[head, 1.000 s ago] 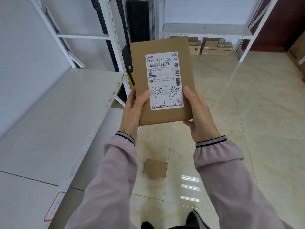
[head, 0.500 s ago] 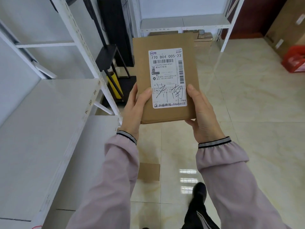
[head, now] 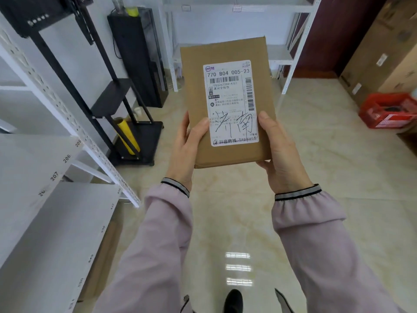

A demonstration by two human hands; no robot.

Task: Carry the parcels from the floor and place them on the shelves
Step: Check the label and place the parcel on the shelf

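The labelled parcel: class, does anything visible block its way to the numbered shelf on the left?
Nothing visible does. The parcel is held in the left hand and right hand, and the numbered shelf beside it lies bare.

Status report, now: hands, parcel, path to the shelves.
Left hand and right hand both gripping parcel, label facing up. Parcel not yet shelved. White shelf bare at left. Nothing between parcel and shelf.
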